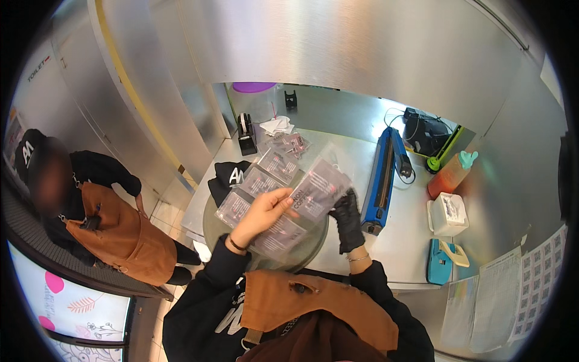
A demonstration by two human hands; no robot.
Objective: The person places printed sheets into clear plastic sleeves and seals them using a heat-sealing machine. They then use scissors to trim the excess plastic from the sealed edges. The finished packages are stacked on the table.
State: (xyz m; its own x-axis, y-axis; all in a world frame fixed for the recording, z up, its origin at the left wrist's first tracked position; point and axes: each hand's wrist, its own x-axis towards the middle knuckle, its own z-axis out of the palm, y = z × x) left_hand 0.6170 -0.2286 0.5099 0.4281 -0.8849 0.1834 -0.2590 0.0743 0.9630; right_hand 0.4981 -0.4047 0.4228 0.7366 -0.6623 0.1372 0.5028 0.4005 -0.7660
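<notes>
A printed card in a clear plastic sleeve (322, 188) is raised between my hands. Bare, with a bracelet at the wrist, my left hand (267, 210) pinches its left edge. My right hand (347, 219), in a black glove, is at the card's right edge; its fingertips are partly hidden behind the plastic. Under and left of my left hand, several sleeved printed cards (260, 183) lie on a round glass board (316, 246). More small printed cards (289, 144) are spread farther back on the metal counter.
To the right stand a blue impulse sealer (379, 181), a squeeze bottle of red liquid (448, 176), a white container (448, 215) and a teal hole punch (439, 261). Behind are a tape dispenser (246, 135) and a purple-lidded tub (255, 102). A person in a brown apron (122, 226) stands left.
</notes>
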